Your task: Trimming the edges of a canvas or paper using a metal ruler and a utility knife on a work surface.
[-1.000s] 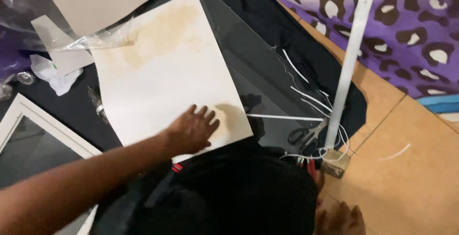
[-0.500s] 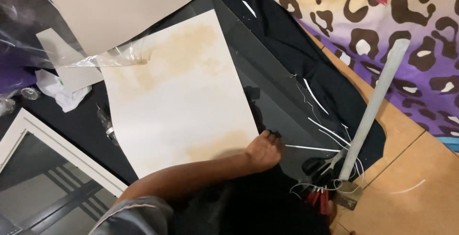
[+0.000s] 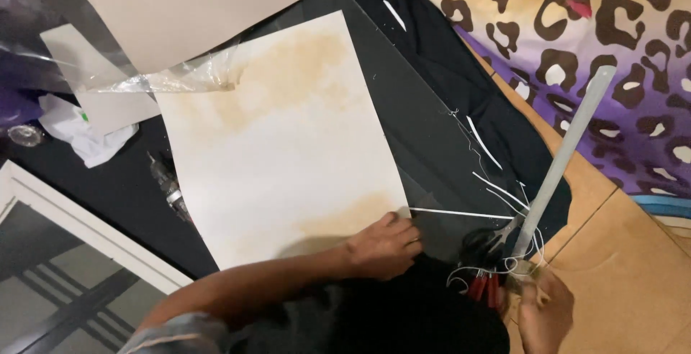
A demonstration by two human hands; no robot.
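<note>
From where I watch, my left hand (image 3: 381,246) rests with fingers curled together on the near right corner of the stained sheet (image 3: 281,138), which stretches away up-left across the black cloth (image 3: 122,188). Farther right, my right hand (image 3: 543,314) closes around the foot of a pale long strip (image 3: 565,156) slanting up-right, nearer that hand.
</note>
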